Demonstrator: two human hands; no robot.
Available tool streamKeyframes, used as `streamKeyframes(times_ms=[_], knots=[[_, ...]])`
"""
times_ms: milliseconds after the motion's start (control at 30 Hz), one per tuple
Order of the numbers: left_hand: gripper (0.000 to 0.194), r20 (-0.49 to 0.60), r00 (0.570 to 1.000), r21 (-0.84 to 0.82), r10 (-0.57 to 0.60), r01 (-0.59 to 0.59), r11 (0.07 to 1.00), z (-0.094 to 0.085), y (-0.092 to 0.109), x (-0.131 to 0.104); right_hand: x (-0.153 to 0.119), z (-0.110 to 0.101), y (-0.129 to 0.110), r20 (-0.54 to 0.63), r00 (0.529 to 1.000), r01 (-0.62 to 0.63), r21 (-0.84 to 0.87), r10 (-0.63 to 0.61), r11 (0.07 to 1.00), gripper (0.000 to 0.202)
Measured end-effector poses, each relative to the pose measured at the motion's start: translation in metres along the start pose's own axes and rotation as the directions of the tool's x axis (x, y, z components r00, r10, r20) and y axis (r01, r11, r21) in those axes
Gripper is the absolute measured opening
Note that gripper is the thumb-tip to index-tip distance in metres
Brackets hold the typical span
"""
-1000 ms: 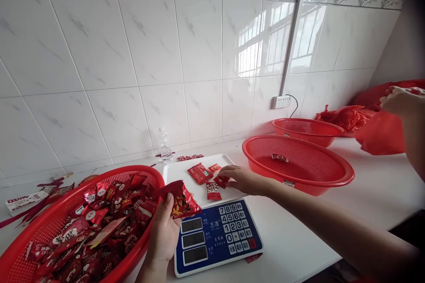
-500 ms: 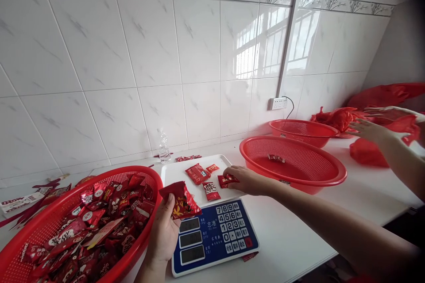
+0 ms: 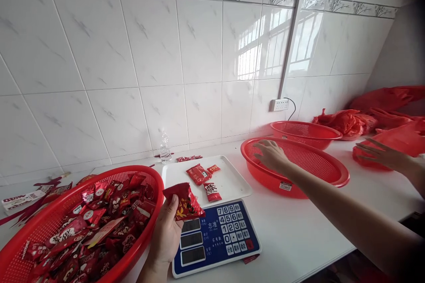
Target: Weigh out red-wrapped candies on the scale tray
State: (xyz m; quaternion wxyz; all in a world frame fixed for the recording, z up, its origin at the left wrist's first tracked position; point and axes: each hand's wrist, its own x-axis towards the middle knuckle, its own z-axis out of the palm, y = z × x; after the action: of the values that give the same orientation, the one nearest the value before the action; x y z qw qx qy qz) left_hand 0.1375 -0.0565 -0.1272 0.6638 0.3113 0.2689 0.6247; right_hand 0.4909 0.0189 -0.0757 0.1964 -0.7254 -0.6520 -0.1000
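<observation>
Left hand (image 3: 166,232): closed on a red packet (image 3: 186,203), thumb uppermost, over the scale's (image 3: 217,241) far left corner.
Held packet: apparently light and soft, probably slick-filmed; contents may crush, so the flat crimped edge seems the safest hold.
Right hand (image 3: 270,154): fingers loosely spread above the open basket (image 3: 318,168); nothing visible in it.
White tray (image 3: 234,183): bears three packets (image 3: 198,174).
Heaped basket (image 3: 160,188): beside the left wrist.
Far right: a co-worker's hand (image 3: 381,155).
</observation>
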Motion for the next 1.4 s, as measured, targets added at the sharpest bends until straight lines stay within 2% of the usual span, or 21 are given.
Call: streamKeyframes(times_ms=[100,233,333,433,500,600,767,867,967,1067,1200,1300,1400], knots=[[0.044,0.007,1.0,0.014,-0.005,0.005,1.0,0.0,0.0,-0.001,0.0,0.017,-0.027,0.098,0.982,0.159,0.033,-0.161,0.987,0.042],[0.042,0.003,1.0,0.01,0.003,-0.003,1.0,-0.001,0.001,0.0,-0.001,0.04,-0.074,0.232,0.893,0.365,0.128,-0.385,0.922,0.044],[0.041,0.012,1.0,0.001,0.004,-0.004,1.0,-0.001,0.002,0.002,-0.002,0.049,-0.099,0.272,0.834,0.444,0.187,-0.48,0.876,0.042],[0.039,0.006,1.0,-0.008,0.009,-0.009,1.0,-0.001,0.001,0.003,-0.003,0.053,-0.11,0.271,0.816,0.467,0.21,-0.51,0.859,0.037],[0.038,-0.009,1.0,-0.012,0.01,-0.01,1.0,-0.001,0.001,0.002,-0.005,0.054,-0.11,0.258,0.831,0.453,0.199,-0.492,0.869,0.034],[0.038,-0.006,1.0,-0.018,0.013,-0.013,1.0,0.0,0.001,0.0,-0.006,0.05,-0.101,0.219,0.881,0.393,0.158,-0.42,0.906,0.031],[0.039,0.023,1.0,-0.004,0.012,-0.012,1.0,0.001,0.001,-0.002,0.002,0.024,-0.055,0.099,0.984,0.143,0.051,-0.148,0.988,0.038],[0.04,0.005,1.0,0.003,0.002,-0.002,1.0,0.001,-0.001,-0.003,0.009,0.008,-0.026,0.063,0.998,-0.009,-0.014,0.01,1.0,0.041],[0.041,-0.003,1.0,0.003,-0.009,0.009,1.0,0.002,-0.002,-0.003,0.011,0.002,-0.021,0.069,0.996,-0.047,-0.052,0.051,0.998,0.043],[0.042,-0.007,1.0,0.007,-0.004,0.004,1.0,0.003,-0.001,-0.003,0.007,0.01,-0.049,0.138,0.989,0.063,-0.004,-0.062,0.998,0.046],[0.042,0.008,1.0,0.014,0.002,-0.002,1.0,0.003,0.001,-0.002,-0.001,0.027,-0.111,0.244,0.937,0.222,0.13,-0.248,0.966,0.052],[0.039,0.02,1.0,0.01,0.015,-0.015,1.0,0.002,0.001,-0.001,-0.006,0.034,-0.149,0.294,0.905,0.259,0.191,-0.307,0.947,0.055],[0.04,0.0,1.0,0.006,0.025,-0.025,1.0,0.0,0.001,0.0,-0.008,0.037,-0.171,0.316,0.888,0.274,0.222,-0.335,0.936,0.049]])
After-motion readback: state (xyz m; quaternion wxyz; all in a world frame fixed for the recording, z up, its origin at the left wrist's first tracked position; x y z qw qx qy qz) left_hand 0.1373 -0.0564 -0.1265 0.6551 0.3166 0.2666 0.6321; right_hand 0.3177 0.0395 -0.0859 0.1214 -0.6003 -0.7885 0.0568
